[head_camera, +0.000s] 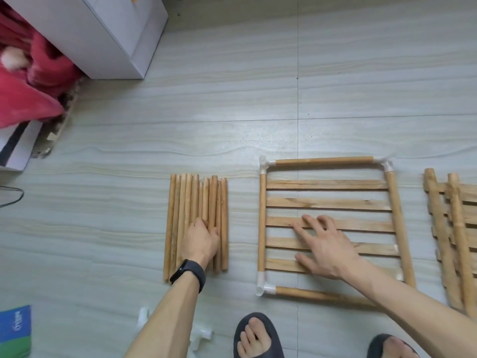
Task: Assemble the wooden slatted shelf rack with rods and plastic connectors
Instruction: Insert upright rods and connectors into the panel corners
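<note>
Slats (327, 202) — I counted five — crossed the frame (324, 160) under my flat, spread right hand (327, 249); left of the frame, my left hand (201, 241) gripped among roughly ten rods (175, 223).

pale wood-grain tile floor (206, 112), white cabinet (103, 34) top left, red blanket (28, 99) beside it

The right edge cuts off a second slatted panel (460, 228); the left forearm (165, 313) partly hides loose connectors (204, 334).
</note>
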The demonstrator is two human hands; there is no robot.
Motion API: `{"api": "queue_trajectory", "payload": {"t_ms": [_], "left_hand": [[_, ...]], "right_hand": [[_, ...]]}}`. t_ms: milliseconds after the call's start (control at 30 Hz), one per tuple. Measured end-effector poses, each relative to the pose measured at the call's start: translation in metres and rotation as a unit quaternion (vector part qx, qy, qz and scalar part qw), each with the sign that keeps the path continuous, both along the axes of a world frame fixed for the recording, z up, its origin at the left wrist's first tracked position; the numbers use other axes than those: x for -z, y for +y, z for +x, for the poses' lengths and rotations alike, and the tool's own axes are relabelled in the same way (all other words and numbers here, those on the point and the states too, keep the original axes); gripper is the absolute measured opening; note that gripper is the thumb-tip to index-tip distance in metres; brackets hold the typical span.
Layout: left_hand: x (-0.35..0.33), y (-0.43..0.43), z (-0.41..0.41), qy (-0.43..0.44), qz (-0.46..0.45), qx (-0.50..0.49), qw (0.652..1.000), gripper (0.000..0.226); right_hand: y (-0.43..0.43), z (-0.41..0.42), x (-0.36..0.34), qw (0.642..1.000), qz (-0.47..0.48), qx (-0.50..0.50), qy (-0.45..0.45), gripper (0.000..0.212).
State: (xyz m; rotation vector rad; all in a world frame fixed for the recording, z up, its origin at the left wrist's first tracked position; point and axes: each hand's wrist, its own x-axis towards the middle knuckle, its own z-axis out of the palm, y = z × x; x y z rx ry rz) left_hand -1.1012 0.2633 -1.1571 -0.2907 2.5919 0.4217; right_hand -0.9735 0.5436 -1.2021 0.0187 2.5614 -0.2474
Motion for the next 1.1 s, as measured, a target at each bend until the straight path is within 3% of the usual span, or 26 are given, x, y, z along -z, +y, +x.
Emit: {"api": "queue_trajectory", "payload": {"t_ms": [133, 200, 233, 333, 367, 400, 467, 567, 667, 800, 1100], "left_hand": [[-0.012, 0.009, 0.001, 0.082, 0.116, 0.087, 0.986, 0.032], [-0.022, 0.027, 0.002, 0.122, 0.146, 0.175, 0.966, 0.026], [-0.025, 0.038, 0.003, 0.138, 0.151, 0.225, 0.953, 0.024], [-0.026, 0.074, 0.007, 0.18, 0.149, 0.355, 0.905, 0.027], [-0.023, 0.085, 0.009, 0.193, 0.146, 0.373, 0.896, 0.031], [-0.019, 0.094, 0.009, 0.202, 0.137, 0.374, 0.894, 0.039], [-0.007, 0.105, 0.003, 0.188, 0.103, 0.342, 0.915, 0.068], [0.02, 0.102, -0.005, 0.086, -0.018, 0.391, 0.916, 0.095], [0.047, 0.098, 0.004, 0.018, -0.049, 0.425, 0.904, 0.1], [0.057, 0.104, 0.014, 0.013, -0.065, 0.402, 0.913, 0.109], [0.052, 0.11, 0.019, -0.036, -0.081, 0.368, 0.925, 0.112]], "right_hand": [[-0.003, -0.003, -0.017, 0.998, -0.046, 0.015, -0.033, 0.079], [-0.004, -0.018, -0.036, 0.98, -0.156, 0.123, -0.021, 0.085], [-0.004, -0.03, -0.05, 0.95, -0.232, 0.21, 0.004, 0.085], [0.001, -0.07, -0.09, 0.802, -0.431, 0.408, 0.067, 0.066], [0.006, -0.081, -0.101, 0.794, -0.436, 0.412, 0.096, 0.053], [0.011, -0.09, -0.11, 0.809, -0.412, 0.397, 0.133, 0.04], [0.022, -0.103, -0.124, 0.843, -0.328, 0.371, 0.208, 0.037], [0.035, -0.117, -0.14, 0.837, -0.31, 0.357, 0.275, 0.035], [0.032, -0.13, -0.147, 0.832, -0.336, 0.32, 0.304, 0.041], [0.02, -0.146, -0.148, 0.824, -0.357, 0.31, 0.313, 0.044], [0.0, -0.164, -0.144, 0.851, -0.321, 0.273, 0.314, 0.039]]}}
